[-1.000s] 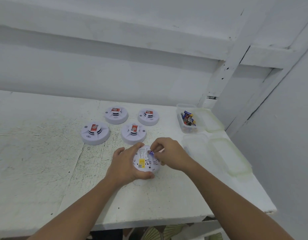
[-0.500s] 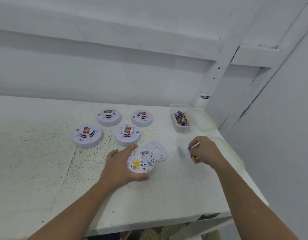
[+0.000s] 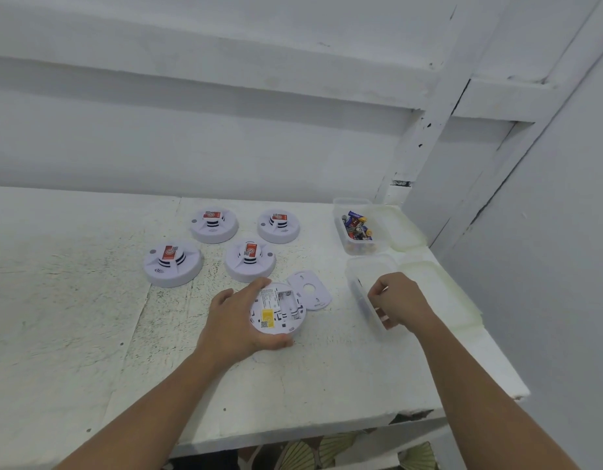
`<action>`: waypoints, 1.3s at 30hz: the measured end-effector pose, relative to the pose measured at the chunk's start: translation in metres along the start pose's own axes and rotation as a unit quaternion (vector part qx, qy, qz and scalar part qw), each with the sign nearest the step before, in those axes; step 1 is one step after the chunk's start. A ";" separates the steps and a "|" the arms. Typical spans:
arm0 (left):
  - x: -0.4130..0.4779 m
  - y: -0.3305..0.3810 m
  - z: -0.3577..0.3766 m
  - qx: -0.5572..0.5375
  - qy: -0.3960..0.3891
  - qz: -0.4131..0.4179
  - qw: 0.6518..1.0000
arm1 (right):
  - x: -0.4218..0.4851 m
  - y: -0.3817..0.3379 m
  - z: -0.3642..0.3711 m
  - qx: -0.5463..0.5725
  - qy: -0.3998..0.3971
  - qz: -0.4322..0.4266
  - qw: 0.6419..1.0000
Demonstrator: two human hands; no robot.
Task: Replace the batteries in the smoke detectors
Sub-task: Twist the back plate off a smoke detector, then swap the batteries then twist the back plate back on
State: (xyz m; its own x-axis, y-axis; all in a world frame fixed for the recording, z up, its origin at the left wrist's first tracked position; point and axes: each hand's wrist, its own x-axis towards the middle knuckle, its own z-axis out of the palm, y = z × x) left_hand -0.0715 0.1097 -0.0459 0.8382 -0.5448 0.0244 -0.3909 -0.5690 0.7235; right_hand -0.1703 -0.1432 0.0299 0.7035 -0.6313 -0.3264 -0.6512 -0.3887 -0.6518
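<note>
A white painted table (image 3: 89,300) is set against a white wall. An upturned detector (image 3: 278,312) is held near the front by the left hand (image 3: 235,320), fingers and thumb spread round its rim; its back plate (image 3: 310,290) lies just beside it. The bay appears empty, so the old cells are judged to be out.

The right hand (image 3: 400,301) is poised over the near box (image 3: 364,266), fingers curled; whether anything is held cannot be told. Fresh batteries (image 3: 357,227) are probably to be fetched next from the far box (image 3: 352,200), a short reach forward past the near box's rim.

Four closed detectors (image 3: 172,264) are ranged behind, well apart from the hands. The right edge lies just beyond the box lids (image 3: 439,293), and the front edge is near the forearms; wide bare room is left on the table's left.
</note>
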 end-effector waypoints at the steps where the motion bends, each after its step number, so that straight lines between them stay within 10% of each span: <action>1: 0.000 0.000 0.000 0.001 0.002 -0.001 1.000 | 0.000 -0.001 0.000 0.002 -0.004 0.002 1.000; 18: -0.002 0.007 -0.004 -0.022 0.009 -0.010 1.000 | 0.059 -0.041 -0.031 -0.003 0.122 -0.117 0.986; 39: 0.006 0.007 -0.006 0.038 -0.002 0.019 0.999 | 0.176 -0.076 0.010 -0.312 0.107 -0.155 0.931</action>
State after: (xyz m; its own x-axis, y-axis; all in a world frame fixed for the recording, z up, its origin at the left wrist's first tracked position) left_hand -0.0670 0.1057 -0.0368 0.8207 -0.5694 0.0470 -0.4498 -0.5933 0.6675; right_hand 0.0061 -0.2176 0.0151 0.8562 -0.5166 -0.0011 -0.5112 -0.8470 -0.1462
